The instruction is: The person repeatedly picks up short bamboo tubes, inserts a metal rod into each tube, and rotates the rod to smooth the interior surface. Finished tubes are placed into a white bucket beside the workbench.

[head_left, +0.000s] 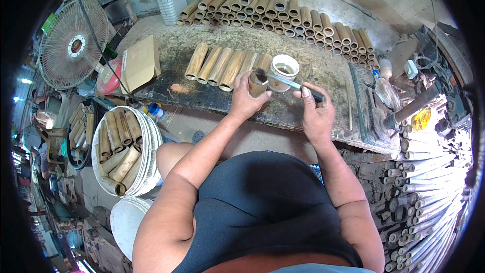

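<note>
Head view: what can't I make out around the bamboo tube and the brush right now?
- Inside of the bamboo tube: hidden by the left hand and the brush tip.
- Contents of the white cup: dark, too small to identify.
- Brush handle end: covered by the right hand.
- Bench right edge: bent and blurred by the fisheye rim.

This is a small craft workshop given over to cut bamboo. Short bamboo tubes (283,17) lie in rows along a worn, stained tabletop (323,71), more fill a white bucket (146,146) on the floor, and long pale poles (429,197) are stacked at the right. A standing fan (73,45), a plastic jug (172,4) and scattered tools crowd the edges.
</note>
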### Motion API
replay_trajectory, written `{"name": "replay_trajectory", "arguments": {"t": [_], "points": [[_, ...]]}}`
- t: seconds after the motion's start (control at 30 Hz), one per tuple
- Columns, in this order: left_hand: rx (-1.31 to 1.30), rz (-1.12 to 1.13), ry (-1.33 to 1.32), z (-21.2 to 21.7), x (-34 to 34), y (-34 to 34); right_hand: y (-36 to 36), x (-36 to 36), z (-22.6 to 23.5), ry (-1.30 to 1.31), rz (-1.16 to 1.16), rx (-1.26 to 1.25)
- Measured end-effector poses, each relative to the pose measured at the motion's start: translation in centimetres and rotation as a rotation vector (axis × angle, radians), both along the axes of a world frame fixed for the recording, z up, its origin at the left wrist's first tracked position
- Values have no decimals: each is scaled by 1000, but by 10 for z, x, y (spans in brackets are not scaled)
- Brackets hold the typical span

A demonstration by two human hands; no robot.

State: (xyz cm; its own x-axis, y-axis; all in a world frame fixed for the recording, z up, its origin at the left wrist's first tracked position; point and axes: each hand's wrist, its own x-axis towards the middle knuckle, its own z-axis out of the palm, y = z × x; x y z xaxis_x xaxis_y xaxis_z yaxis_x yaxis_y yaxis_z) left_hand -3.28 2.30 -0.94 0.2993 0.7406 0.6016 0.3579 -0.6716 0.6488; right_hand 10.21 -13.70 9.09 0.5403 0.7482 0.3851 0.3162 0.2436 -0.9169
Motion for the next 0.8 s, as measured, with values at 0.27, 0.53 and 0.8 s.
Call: {"name": "replay_trajectory", "arguments": {"t": [0.27, 0.53, 0.8], "points": [[-418, -78, -67, 11, -4, -8, 0, -5, -9, -26, 9, 24], [-151, 17, 20, 7, -2, -7, -4, -6, -7, -44, -25, 38], [-311, -102, -134, 5, -7, -7, 6, -8, -20, -155, -24, -1]]}}
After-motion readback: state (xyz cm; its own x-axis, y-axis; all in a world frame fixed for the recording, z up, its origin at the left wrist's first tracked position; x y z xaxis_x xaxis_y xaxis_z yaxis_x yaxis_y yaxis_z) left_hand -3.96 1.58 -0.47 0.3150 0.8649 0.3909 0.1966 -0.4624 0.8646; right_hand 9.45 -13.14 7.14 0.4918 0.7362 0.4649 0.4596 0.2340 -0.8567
